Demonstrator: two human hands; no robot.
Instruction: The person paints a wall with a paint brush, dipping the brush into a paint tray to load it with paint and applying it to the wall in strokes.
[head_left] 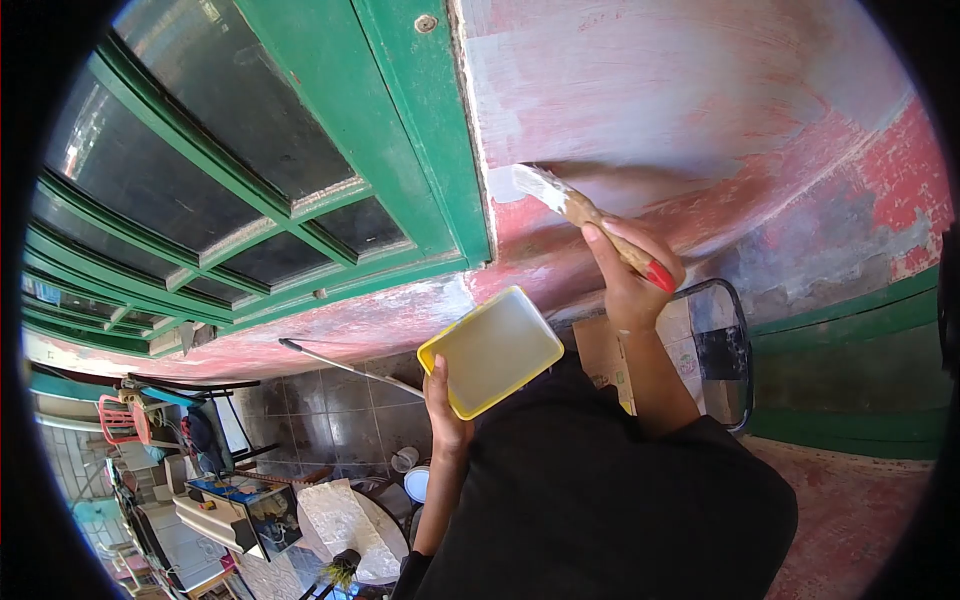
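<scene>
My right hand is closed round the wooden handle of a paintbrush, whose end is red. White paint covers the bristles, and their tip is at the pinkish wall, close beside the green window frame. Whether the bristles touch the wall is hard to tell. Lower and to the left, my left hand grips the edge of a yellow-rimmed tray, thumb over the rim. Inside the tray is a pale, whitish surface. Patchy white and grey paint lies over the red of the wall.
A metal-framed chair stands near my right forearm. A long pole leans below the window. At the lower left are a round table, a glass tank, a white bucket, a potted plant and red chairs.
</scene>
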